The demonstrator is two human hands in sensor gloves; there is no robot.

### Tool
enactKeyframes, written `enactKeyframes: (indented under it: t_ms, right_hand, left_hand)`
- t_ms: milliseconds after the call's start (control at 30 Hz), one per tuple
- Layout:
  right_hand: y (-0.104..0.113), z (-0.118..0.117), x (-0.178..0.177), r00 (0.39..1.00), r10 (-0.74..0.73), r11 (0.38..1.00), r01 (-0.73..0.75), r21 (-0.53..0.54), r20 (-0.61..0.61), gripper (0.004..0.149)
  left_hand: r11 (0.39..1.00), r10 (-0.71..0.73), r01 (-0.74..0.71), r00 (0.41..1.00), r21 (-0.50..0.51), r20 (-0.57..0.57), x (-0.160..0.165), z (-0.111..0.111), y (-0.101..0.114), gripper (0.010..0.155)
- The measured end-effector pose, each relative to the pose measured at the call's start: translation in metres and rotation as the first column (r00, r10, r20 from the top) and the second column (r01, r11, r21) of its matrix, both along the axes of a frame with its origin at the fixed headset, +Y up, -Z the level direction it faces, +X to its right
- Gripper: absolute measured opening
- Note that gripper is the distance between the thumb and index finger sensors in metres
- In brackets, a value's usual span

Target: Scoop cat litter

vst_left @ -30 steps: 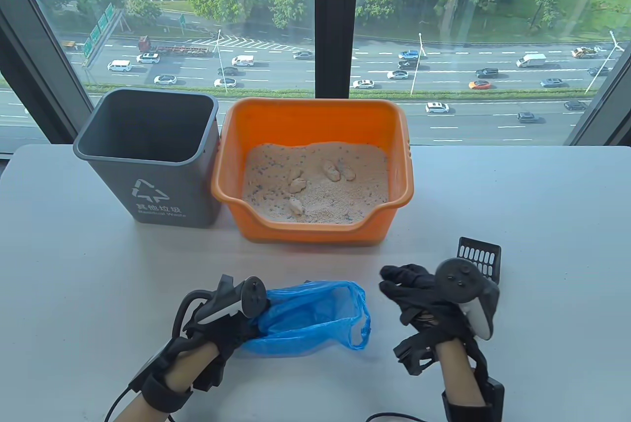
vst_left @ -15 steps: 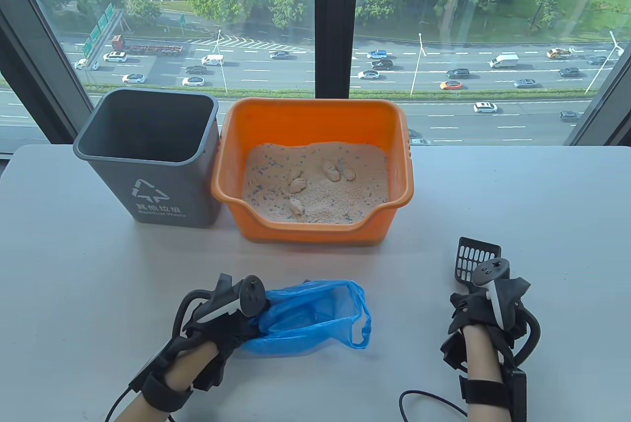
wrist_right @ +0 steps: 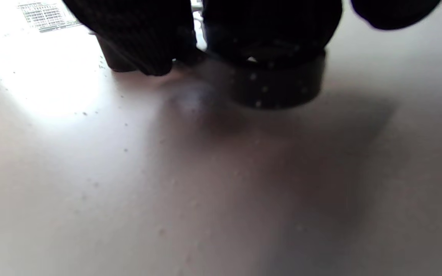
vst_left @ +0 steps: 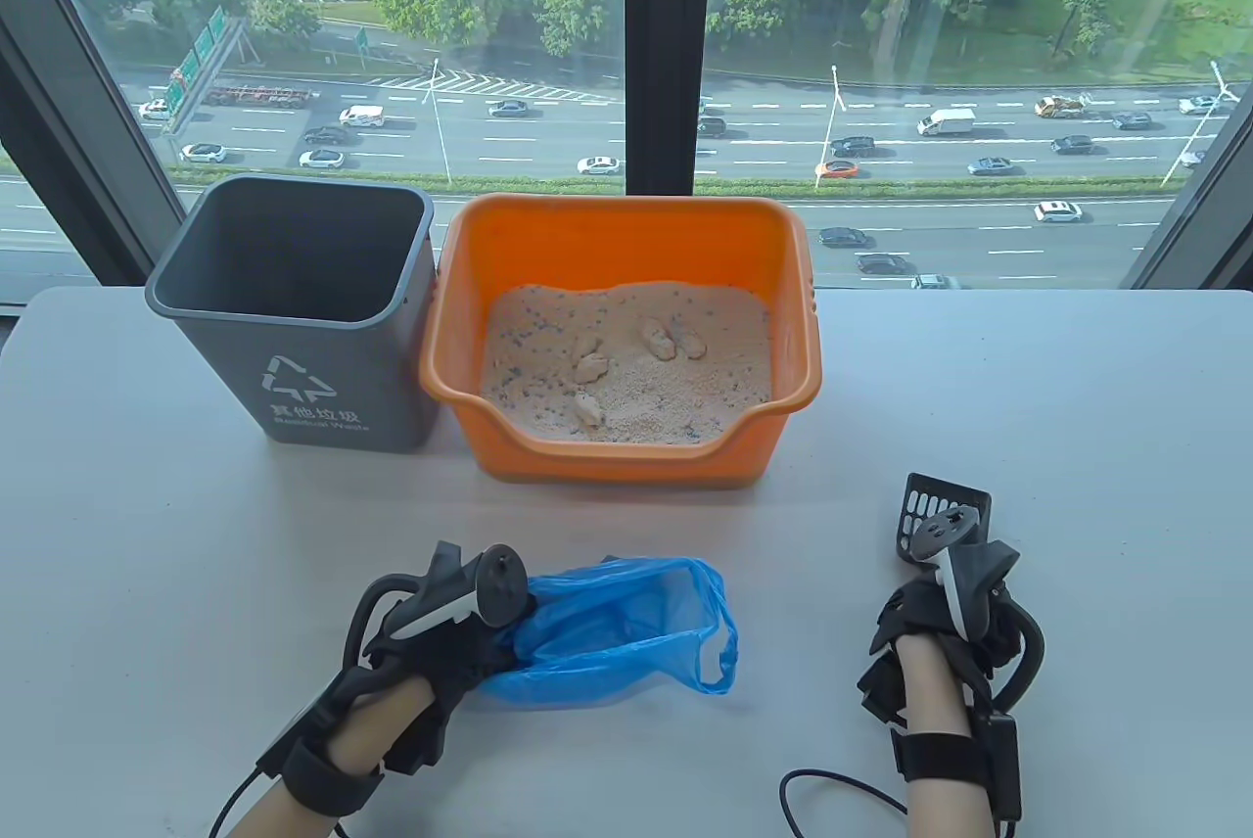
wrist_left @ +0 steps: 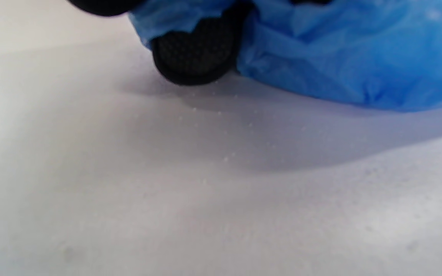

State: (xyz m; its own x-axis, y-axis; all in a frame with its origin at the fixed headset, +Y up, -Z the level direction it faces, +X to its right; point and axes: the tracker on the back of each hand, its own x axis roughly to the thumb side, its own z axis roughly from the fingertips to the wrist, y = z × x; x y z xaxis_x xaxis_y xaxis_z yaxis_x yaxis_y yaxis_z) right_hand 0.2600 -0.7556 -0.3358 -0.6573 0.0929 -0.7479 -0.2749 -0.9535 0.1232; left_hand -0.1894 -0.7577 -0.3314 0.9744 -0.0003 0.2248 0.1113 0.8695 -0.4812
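An orange litter box [vst_left: 626, 209] at the table's centre back holds sandy litter [vst_left: 636, 388] with several pale clumps [vst_left: 661, 341]. A black slotted scoop [vst_left: 948, 497] lies on the table at the right front. My right hand [vst_left: 925, 598] is closed around its handle, which is hidden under the hand; the right wrist view shows my fingers [wrist_right: 144, 42] curled over the dark handle [wrist_right: 278, 86]. My left hand [vst_left: 480, 647] grips the left end of a blue plastic bag [vst_left: 626, 628] lying on the table; the bag [wrist_left: 340, 57] wraps a fingertip [wrist_left: 194, 57] in the left wrist view.
An open grey waste bin [vst_left: 303, 368] stands just left of the litter box, touching it. A black cable [vst_left: 832, 794] loops on the table by my right forearm. A window runs behind the table's far edge.
My right hand turned over, moved right from beside the bag and came down on the scoop handle. The scoop shifted slightly left. My left hand and the bag stayed still.
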Motion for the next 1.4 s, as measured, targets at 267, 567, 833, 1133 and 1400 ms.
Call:
enactKeyframes:
  t_ms: [267,567,833,1133,1400]
  right_hand:
    - [0.039,0.035,-0.051,0.948,-0.118,0.978,0.163,0.132,-0.294,0.056]
    - [0.093,0.069,-0.131,0.738,-0.279,0.914,0.4,0.066,-0.614,0.058]
    - [0.137,-0.01,-0.199,0.786,-0.11,0.915,0.32,0.248,-0.609,0.057]
    - [0.096,-0.113,-0.243,0.879,-0.064,0.99,0.114,0.079,-0.472,0.058]
    - [0.08,-0.171,-0.265,0.915,0.068,0.997,-0.044,0.069,-0.397,0.058]
  left_hand:
    - [1.0,0.0,0.0,1.0,0.0,0.0,0.0,0.0,0.0,0.063]
    - [1.0,-0.006,0.006,1.0,0.003,0.0,0.0,0.0,0.0,0.064]
    - [1.0,-0.013,0.013,1.0,0.006,0.003,0.0,-0.001,0.001,0.063]
    - [1.0,-0.005,0.005,1.0,-0.006,0.004,0.0,0.0,0.0,0.063]
    - [1.0,0.004,-0.004,1.0,-0.014,0.003,0.0,-0.001,0.0,0.063]
